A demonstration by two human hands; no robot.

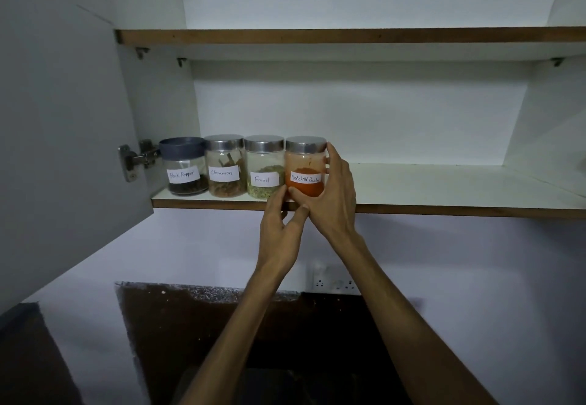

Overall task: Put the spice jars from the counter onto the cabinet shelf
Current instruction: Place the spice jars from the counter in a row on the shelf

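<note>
Red chilli jar (305, 166) sits upright on lower shelf (444, 187), fourth in a row, just beside fennel jar (265, 166) at its 9 o'clock. Right hand (333, 195) wraps it from 3 o'clock; left hand (280, 223) fingertips nudge its base at 7 o'clock, likely to square the label forward. Counter (177, 312) shows no jars

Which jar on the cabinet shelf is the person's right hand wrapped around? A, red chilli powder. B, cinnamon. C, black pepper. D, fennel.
A: the right hand curls around the red chilli powder jar, the rightmost of the four on the shelf, while the left hand touches its lower front edge with its fingertips.
</note>
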